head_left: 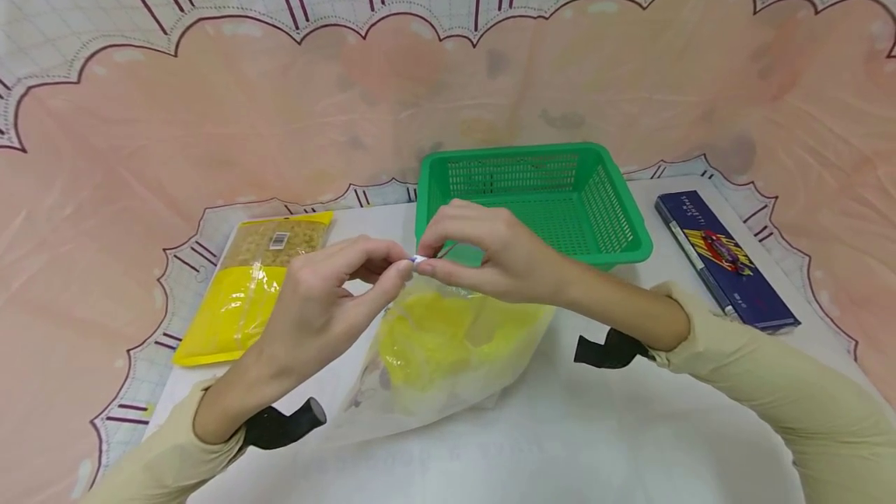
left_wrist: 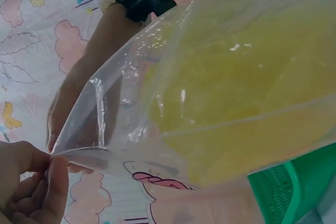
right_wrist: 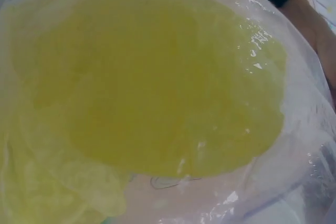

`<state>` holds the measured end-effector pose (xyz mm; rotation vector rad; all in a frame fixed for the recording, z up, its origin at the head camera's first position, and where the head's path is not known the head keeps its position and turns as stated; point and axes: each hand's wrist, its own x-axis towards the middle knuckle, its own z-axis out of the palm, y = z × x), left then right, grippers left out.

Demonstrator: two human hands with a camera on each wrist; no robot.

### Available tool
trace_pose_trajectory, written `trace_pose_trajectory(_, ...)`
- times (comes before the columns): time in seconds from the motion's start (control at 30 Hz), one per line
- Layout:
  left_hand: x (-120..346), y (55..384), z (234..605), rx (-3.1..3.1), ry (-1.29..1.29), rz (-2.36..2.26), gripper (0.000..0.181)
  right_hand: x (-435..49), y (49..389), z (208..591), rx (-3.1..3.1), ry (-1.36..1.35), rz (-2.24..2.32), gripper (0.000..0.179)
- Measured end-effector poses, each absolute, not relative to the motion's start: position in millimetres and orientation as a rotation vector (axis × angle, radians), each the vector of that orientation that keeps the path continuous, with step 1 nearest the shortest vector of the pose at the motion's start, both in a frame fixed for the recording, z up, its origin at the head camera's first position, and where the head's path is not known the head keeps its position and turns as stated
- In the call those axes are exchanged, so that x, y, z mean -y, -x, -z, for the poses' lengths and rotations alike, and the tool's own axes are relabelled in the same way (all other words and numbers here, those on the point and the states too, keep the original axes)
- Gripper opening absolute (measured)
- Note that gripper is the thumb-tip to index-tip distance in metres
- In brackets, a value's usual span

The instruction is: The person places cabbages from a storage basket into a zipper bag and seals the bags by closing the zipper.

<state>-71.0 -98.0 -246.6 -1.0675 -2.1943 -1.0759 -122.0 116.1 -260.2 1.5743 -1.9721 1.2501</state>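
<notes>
A clear plastic bag (head_left: 448,348) with something soft-looking and yellow inside hangs below both hands over the white table. My left hand (head_left: 329,294) pinches the bag's top edge between thumb and fingers. Right beside it, fingertips almost meeting, my right hand (head_left: 490,247) pinches the same edge, where a small white-and-blue bit (head_left: 418,259) shows. In the left wrist view the bag (left_wrist: 236,77) is stretched from the left hand's fingertips (left_wrist: 44,166), and the right hand (left_wrist: 73,93) is partly behind it. The bag (right_wrist: 157,77) fills most of the right wrist view, hiding the right hand.
Behind the bag stands a green plastic basket (head_left: 640,243). A yellow pack of pasta (head_left: 238,306) lies on the left of the white table (head_left: 560,442), and a dark blue spaghetti box (head_left: 728,263) lies on the right. A patterned pink cloth (head_left: 280,131) hangs behind.
</notes>
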Motion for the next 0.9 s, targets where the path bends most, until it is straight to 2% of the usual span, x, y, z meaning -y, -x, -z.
trace_pose_trajectory(0.1, 98, 73, 250, 2.194, 1.050, 1.050, 0.015, -116, 121, 262, 1.961, -1.558, -1.204, 0.002)
trace_pose_trajectory(0.6, 105, 74, 256, 2.228, 1.039, 1.025, 0.011, -125, 120, 276, 2.030, -1.548, -1.152, 0.010)
trace_pose_trajectory(0.9, 107, 79, 259, 2.233, 1.097, 0.997, 0.019, -122, 123, 282, 2.042, -1.570, -1.202, 0.008)
